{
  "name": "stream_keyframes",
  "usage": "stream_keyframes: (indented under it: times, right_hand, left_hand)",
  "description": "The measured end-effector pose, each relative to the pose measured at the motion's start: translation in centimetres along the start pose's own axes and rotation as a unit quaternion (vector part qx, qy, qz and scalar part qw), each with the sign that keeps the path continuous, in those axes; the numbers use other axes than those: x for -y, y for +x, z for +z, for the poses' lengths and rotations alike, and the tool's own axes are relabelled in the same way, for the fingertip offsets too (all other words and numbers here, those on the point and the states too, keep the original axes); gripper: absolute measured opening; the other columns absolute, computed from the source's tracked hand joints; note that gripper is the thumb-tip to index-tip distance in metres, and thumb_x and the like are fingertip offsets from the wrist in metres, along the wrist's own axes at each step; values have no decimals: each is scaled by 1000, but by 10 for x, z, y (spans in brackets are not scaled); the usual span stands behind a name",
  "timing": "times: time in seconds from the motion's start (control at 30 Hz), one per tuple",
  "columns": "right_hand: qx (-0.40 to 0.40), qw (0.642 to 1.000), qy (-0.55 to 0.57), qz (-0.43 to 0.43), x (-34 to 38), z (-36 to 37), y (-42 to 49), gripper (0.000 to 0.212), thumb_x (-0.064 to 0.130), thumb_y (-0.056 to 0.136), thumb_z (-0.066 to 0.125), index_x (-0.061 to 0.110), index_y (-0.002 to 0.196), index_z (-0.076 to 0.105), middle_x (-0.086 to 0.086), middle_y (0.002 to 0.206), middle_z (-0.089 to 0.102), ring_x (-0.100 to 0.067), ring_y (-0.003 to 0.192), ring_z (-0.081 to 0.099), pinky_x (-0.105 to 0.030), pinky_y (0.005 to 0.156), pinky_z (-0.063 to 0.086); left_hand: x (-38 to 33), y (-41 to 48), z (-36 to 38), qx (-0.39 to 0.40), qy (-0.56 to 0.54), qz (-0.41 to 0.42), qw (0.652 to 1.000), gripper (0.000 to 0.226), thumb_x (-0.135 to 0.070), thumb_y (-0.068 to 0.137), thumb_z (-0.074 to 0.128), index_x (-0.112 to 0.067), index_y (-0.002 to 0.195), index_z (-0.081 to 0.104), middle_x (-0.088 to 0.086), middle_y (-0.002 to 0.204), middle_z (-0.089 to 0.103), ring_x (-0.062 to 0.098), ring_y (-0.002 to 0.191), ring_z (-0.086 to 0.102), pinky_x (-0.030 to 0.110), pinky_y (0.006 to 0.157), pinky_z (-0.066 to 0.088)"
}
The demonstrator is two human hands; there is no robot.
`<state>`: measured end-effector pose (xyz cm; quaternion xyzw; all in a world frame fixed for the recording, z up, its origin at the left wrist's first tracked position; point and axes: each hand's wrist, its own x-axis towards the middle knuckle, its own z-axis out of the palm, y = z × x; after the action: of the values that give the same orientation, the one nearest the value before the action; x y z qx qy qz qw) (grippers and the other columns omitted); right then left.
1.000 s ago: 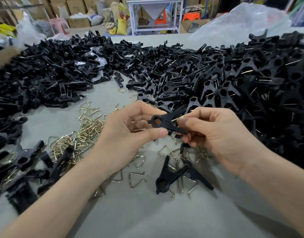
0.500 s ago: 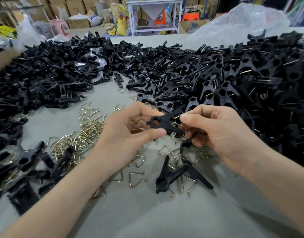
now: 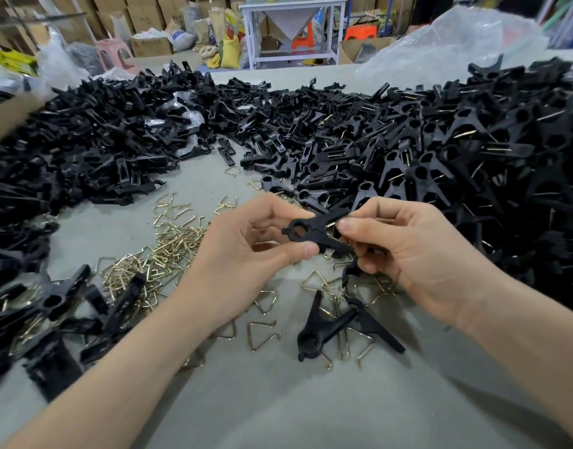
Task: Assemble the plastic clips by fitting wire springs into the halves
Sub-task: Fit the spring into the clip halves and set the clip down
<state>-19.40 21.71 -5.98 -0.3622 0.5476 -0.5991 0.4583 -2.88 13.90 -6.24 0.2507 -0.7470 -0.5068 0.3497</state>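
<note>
clip (image 3: 314, 233) between both hands

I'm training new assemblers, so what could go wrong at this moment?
1. The clip is pinched only by fingertips of the left hand and right hand; its spring wire might snap out.
2. A dropped piece could get lost among the loose springs and the clip on the table.

The right hand (image 3: 418, 257) covers the back ends of the black clip (image 3: 314, 233) (so any spring inside cannot be made out), the clip piles (image 3: 473, 150) run off both side edges, and the cardboard edge (image 3: 10, 121) at far left is blurred.
</note>
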Motion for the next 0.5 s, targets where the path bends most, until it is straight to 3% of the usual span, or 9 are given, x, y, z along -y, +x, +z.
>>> stream_keyframes:
  times: [0.13,0.2,0.23,0.3,0.37,0.4,0.5]
  right_hand:
    - [54,993,95,38,2,-3,-1,11,17,60,73,14,56,64,-3,65,59,-7,53,51,-17,46,44]
    - [126,972,179,82,2,-3,-3,13,21,68,76,11,73,70,-6,80,64,-9,63,58,-18,57,52]
    - [164,958,216,99,2,-2,-3,21,26,70,77,10,84,73,-7,89,68,-11,72,63,-20,65,54]
    - [213,931,272,117,-1,1,-4,39,33,67,80,8,97,74,-12,106,69,-17,89,67,-24,76,56]
    - [221,916,308,132,-2,4,-5,60,35,61,85,1,108,70,-21,118,64,-22,99,65,-27,78,56]
    - [217,915,312,136,-2,4,-5,63,35,59,86,0,108,69,-24,120,62,-23,100,64,-27,78,56]
    - [218,930,268,121,-2,5,-7,36,39,60,84,13,83,77,-18,104,70,-18,89,69,-26,76,56]
  left_hand:
    - [-1,0,1,-13,-28,5,1000,23,-17,64,80,-24,83,70,0,86,75,22,72,67,28,73,55]
    - [-2,0,1,-17,-54,6,998,25,-15,63,84,-24,83,72,3,93,74,30,80,67,42,80,56]
    - [-3,0,2,-15,-64,12,998,26,-16,63,83,-28,83,72,1,103,72,29,88,67,46,83,55]
    - [-4,0,3,-10,-76,34,996,26,-22,62,81,-37,81,72,-7,127,60,19,103,65,41,86,56]
    - [-6,0,5,1,-81,49,996,20,-29,65,74,-41,81,71,-11,135,52,10,107,63,37,90,54]
    - [-5,-1,5,6,-77,50,996,19,-30,65,73,-40,82,71,-12,136,51,9,108,63,40,92,53]
    - [-4,-1,5,9,-45,53,998,19,-31,65,74,-38,82,68,-18,136,50,11,108,62,48,89,52]
